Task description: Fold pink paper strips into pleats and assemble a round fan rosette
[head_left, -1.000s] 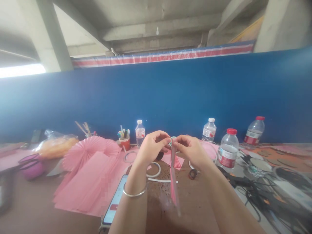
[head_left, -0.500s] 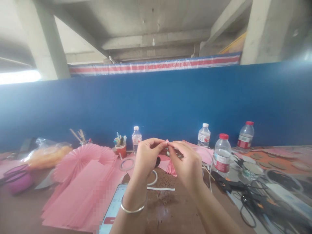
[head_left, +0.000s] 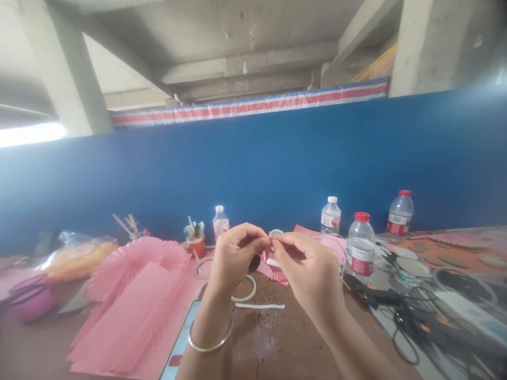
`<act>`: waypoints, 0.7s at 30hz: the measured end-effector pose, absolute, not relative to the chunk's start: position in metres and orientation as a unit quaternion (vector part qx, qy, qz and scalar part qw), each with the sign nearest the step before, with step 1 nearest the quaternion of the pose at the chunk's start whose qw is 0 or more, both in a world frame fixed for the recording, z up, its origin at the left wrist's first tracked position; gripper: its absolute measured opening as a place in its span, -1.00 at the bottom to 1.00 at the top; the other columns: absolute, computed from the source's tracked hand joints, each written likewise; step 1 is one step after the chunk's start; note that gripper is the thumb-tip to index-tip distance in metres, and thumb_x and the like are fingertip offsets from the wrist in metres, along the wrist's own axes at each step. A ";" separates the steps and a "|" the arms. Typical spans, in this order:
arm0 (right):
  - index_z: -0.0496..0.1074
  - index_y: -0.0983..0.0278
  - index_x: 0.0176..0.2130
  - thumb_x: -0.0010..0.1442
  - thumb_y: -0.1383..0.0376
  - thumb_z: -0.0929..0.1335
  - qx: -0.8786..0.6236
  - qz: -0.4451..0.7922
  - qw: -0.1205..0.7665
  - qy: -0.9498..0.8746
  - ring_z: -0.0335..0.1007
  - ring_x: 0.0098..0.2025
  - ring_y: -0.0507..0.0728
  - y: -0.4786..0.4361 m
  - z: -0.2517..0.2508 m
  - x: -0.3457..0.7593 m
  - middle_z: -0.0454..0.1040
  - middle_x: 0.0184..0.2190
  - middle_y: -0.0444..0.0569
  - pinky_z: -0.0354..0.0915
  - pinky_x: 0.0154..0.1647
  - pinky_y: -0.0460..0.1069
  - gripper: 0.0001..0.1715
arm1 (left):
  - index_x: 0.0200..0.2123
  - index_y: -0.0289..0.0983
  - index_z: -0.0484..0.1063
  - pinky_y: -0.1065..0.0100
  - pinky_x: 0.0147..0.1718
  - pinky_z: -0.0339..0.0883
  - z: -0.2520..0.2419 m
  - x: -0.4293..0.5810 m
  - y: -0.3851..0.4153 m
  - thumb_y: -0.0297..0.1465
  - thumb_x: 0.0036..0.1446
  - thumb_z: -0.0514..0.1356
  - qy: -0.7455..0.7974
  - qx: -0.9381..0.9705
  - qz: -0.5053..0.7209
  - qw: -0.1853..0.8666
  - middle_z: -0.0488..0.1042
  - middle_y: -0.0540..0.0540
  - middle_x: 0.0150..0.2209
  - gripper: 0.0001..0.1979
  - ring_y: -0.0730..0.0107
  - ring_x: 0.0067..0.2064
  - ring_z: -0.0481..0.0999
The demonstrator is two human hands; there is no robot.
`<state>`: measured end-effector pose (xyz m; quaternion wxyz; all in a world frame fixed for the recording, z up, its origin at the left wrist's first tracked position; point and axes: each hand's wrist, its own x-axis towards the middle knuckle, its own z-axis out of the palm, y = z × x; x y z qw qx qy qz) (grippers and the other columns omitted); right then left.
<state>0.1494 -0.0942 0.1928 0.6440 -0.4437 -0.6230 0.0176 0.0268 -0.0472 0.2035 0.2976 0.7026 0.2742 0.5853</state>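
Observation:
My left hand (head_left: 233, 253) and my right hand (head_left: 307, 269) meet in front of me above the brown table (head_left: 277, 338), fingertips pinched together. Between them I hold a small folded pink paper strip (head_left: 270, 252), mostly hidden behind the fingers. A silver bangle (head_left: 209, 338) sits on my left wrist. Below the hands lie a white ring (head_left: 245, 290), a white strip (head_left: 259, 305) and a pink pleated fan piece (head_left: 277, 272).
Pink paper sheets (head_left: 130, 311) and pink pleated rosettes (head_left: 134, 258) lie at left, with a phone (head_left: 178, 353) near the front edge. A red pen cup (head_left: 197, 244) and several water bottles (head_left: 360, 245) stand by the blue wall. Cables and tools (head_left: 420, 316) cover the right side.
A second ago a long folded pink strip hung down from my fingers; now it is gathered up small between both pinched hands. My right hand has moved nearer and lower.

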 end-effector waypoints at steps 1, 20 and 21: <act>0.47 0.22 -0.42 0.04 0.31 0.27 -0.442 0.018 0.644 -0.624 0.41 -0.47 0.05 -0.095 0.193 0.149 0.50 -0.49 -0.07 0.34 -0.46 -0.08 -0.83 | -0.58 -0.28 0.42 0.47 -0.61 0.24 0.204 0.026 -0.048 -0.43 -0.15 0.22 0.275 0.704 0.589 0.287 0.39 -0.01 -0.62 -0.95 0.52 -0.58 0.34; 0.43 0.23 -0.49 0.04 0.30 0.26 -0.430 0.014 0.640 -0.636 0.37 -0.51 0.03 -0.103 0.195 0.151 0.47 -0.52 -0.08 0.30 -0.53 -0.09 -0.82 | -0.59 -0.24 0.45 0.41 -0.53 0.29 0.208 0.022 -0.060 -0.45 -0.14 0.23 0.247 0.750 0.582 0.196 0.44 -0.04 -0.58 -0.95 0.44 -0.51 0.40; 0.43 0.23 -0.50 0.04 0.30 0.26 -0.431 0.011 0.639 -0.637 0.37 -0.51 0.03 -0.103 0.195 0.151 0.47 -0.52 -0.08 0.30 -0.52 -0.09 -0.82 | -0.59 -0.24 0.45 0.41 -0.53 0.28 0.208 0.021 -0.060 -0.45 -0.14 0.23 0.246 0.754 0.579 0.188 0.44 -0.04 -0.58 -0.95 0.44 -0.51 0.40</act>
